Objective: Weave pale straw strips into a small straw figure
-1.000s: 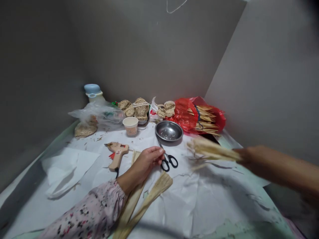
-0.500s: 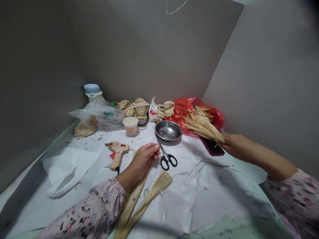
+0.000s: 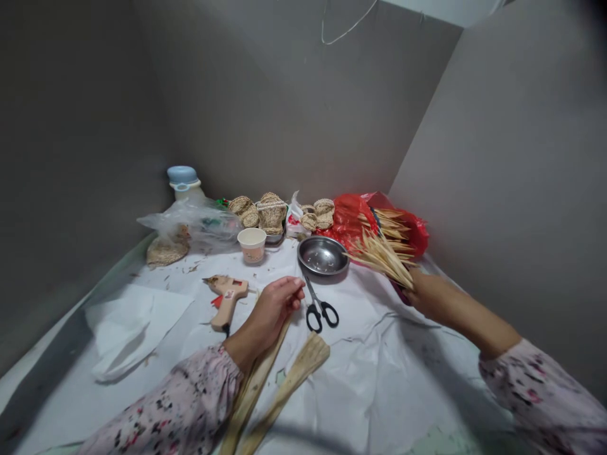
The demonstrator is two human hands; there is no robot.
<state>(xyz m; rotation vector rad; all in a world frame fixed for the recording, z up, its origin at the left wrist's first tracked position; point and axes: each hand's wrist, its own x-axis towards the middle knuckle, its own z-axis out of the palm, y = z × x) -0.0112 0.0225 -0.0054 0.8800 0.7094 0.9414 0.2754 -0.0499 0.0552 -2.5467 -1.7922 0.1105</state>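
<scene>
Right hand (image 3: 425, 294) clamped on straw bundle (image 3: 389, 260); red bag (image 3: 348, 216) just beyond. Left hand (image 3: 274, 306) curled narrow, can't tell if holding; scissors (image 3: 319, 304) just right.

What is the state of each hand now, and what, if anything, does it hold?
Left hand: fingers curled closed; whether anything is held cannot be told.
Right hand: closed, holding dry strips.

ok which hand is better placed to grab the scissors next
Probably the left hand: it is close to the scissors, though whether it holds anything is unclear. The right hand is farther off, gripping dry strips.
</scene>
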